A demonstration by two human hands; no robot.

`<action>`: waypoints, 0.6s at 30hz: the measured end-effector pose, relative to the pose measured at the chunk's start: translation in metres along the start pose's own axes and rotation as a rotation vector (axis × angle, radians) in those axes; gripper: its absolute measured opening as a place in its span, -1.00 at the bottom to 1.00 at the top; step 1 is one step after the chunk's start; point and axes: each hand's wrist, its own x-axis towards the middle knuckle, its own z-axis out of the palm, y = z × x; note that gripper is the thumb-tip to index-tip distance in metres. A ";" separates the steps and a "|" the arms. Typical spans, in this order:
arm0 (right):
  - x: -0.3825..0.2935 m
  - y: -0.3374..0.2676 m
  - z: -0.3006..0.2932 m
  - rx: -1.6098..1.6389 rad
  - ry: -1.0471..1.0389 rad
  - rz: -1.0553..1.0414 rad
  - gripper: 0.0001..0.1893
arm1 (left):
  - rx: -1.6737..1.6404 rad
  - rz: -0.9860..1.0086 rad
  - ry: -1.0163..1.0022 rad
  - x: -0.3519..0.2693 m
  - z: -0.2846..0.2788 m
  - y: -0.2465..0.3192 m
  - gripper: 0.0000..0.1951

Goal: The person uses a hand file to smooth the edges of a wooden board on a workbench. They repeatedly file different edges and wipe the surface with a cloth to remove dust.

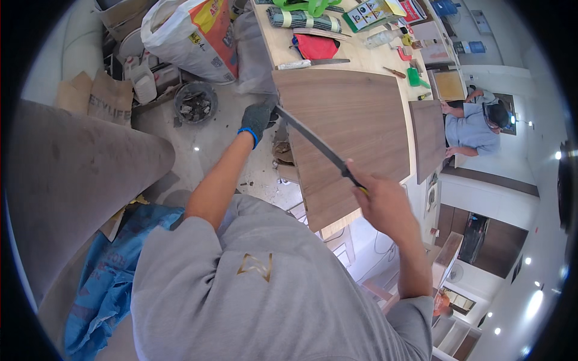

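Note:
My right hand (384,203) is bare and grips the dark handle of a long flat metal file (311,136). The file slants across a wood-grain laminate panel (352,122) towards its left edge. At the file's far end is my left hand (259,118), in a dark grey work glove with a blue cuff. Its fingers appear closed about the tip, partly hidden by the glove. The panel lies flat on a pale wooden workbench (341,223).
A hand saw (311,63), red cloth pouch (317,46), screwdriver (394,71) and green-handled tool (415,77) lie beyond the panel. A debris bucket (195,103), large white sack (189,40) and thick roll (86,153) stand left. Another person (474,126) holds a second panel (428,135).

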 end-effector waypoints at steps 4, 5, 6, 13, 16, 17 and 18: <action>-0.010 0.001 -0.013 -0.001 -0.054 0.029 -0.47 | 0.251 0.062 0.021 -0.010 0.005 -0.009 -0.63; -0.008 0.003 0.000 0.007 -0.061 0.021 -0.47 | 0.245 -0.003 0.027 -0.005 0.002 -0.020 -0.64; -0.004 0.004 0.025 0.017 -0.067 0.020 -0.47 | 0.240 -0.069 0.027 0.002 -0.003 -0.035 -0.64; -0.013 -0.001 0.016 0.056 -0.141 0.079 -0.47 | -0.026 -0.181 0.003 -0.013 -0.006 -0.062 -0.66; -0.033 -0.001 -0.009 0.028 -0.166 0.107 -0.46 | -0.026 -0.174 -0.012 -0.057 0.012 -0.033 -0.63; -0.037 -0.002 -0.011 0.006 -0.188 0.107 -0.46 | -0.004 -0.208 -0.004 -0.063 0.010 -0.038 -0.62; -0.041 -0.001 0.002 0.005 -0.183 0.091 -0.47 | 0.025 -0.245 -0.012 -0.065 0.010 -0.044 -0.61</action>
